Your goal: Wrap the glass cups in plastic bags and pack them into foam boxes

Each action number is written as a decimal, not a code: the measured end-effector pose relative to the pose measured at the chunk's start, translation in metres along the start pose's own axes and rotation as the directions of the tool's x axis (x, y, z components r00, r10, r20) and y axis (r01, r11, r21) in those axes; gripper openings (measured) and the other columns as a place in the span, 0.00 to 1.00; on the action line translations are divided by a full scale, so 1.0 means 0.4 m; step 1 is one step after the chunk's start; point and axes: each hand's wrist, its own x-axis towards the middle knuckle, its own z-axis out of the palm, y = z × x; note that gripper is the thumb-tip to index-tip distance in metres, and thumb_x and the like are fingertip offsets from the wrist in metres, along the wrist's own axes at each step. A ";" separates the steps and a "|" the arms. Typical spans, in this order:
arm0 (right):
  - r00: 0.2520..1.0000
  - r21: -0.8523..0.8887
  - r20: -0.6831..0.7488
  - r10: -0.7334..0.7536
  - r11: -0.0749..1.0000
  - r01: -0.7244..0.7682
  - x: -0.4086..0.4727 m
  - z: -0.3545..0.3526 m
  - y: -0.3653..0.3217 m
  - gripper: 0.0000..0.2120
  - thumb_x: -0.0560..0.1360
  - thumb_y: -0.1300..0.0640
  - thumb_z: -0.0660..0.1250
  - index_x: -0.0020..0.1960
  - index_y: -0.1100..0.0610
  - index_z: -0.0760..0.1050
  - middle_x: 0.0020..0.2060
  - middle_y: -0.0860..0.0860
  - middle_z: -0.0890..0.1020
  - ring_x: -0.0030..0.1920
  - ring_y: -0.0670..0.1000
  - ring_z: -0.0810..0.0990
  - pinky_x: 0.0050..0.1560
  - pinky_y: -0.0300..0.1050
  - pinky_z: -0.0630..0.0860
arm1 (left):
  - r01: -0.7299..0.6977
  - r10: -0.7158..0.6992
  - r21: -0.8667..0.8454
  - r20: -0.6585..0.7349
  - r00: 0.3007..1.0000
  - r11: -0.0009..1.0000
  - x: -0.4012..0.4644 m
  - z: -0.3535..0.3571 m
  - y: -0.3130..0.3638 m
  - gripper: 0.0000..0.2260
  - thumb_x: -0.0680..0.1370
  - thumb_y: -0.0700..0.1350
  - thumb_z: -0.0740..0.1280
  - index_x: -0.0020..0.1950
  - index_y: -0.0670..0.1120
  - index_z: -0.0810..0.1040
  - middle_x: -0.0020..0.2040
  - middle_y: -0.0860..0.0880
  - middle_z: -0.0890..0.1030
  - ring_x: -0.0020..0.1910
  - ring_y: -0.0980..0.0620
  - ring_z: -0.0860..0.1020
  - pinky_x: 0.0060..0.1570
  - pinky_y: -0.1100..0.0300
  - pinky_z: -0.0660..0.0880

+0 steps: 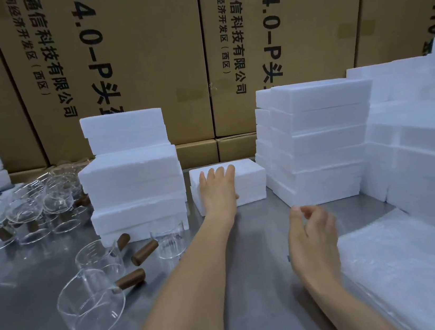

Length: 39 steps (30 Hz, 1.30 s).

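- The left hand (217,185) lies flat on top of a closed foam box (248,180) at the middle back of the steel table (225,274), fingers straight and slightly spread over the lid, thumb down the near side
- The right hand (312,231) hovers above the table, nearer to me, fingers loosely curled, thumb and forefinger close together with nothing between them
- That box sits alone between two stacks of foam boxes: one stack on the left (132,176), a wider one on the right (315,140), with more foam piled further right (421,124)
- Three glass cups with brown wooden handles stand unwrapped at the near left: the biggest one in front (91,306), one behind it (98,256), a third (170,243) just in front of the left stack
- More glass cups (36,208) crowd the far left (too jumbled to count)
- A pile of clear plastic bags (406,264) lies at the near right, beside the right forearm
- Tall cardboard cartons (142,64) with printed lettering wall off the back
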 end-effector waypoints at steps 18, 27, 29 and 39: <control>0.998 -0.134 0.053 0.023 0.991 -0.016 -0.005 0.008 -0.007 0.21 0.79 0.44 0.50 0.64 0.55 0.68 0.63 0.51 0.69 0.65 0.53 0.66 0.60 0.49 0.62 | 0.089 -0.051 -0.215 0.178 0.983 0.973 0.096 0.067 -0.013 0.28 0.77 0.43 0.68 0.74 0.55 0.61 0.76 0.50 0.60 0.76 0.47 0.52 0.67 0.34 0.55; 0.998 -0.140 0.049 0.024 0.990 -0.017 -0.006 0.010 -0.006 0.20 0.79 0.44 0.50 0.63 0.55 0.68 0.62 0.51 0.69 0.64 0.53 0.65 0.60 0.48 0.62 | 0.045 0.002 -0.179 0.254 0.967 0.983 0.089 0.048 -0.020 0.32 0.77 0.51 0.68 0.76 0.55 0.55 0.78 0.51 0.53 0.77 0.46 0.47 0.68 0.31 0.49; 0.999 -0.134 0.046 0.028 0.991 -0.022 -0.005 0.011 -0.005 0.20 0.79 0.44 0.50 0.63 0.55 0.68 0.63 0.52 0.69 0.65 0.53 0.65 0.60 0.48 0.62 | 0.021 0.009 -0.113 0.263 0.965 0.993 0.085 0.042 -0.014 0.35 0.77 0.56 0.66 0.78 0.56 0.50 0.79 0.51 0.49 0.78 0.44 0.42 0.68 0.30 0.43; 0.997 -0.106 0.066 0.029 0.994 -0.022 -0.006 0.003 -0.010 0.19 0.80 0.46 0.51 0.62 0.57 0.69 0.62 0.54 0.70 0.65 0.55 0.65 0.60 0.51 0.62 | -0.068 0.079 -0.326 0.020 0.997 0.943 -0.012 -0.084 0.016 0.28 0.81 0.52 0.60 0.78 0.50 0.53 0.79 0.50 0.54 0.78 0.47 0.45 0.74 0.46 0.42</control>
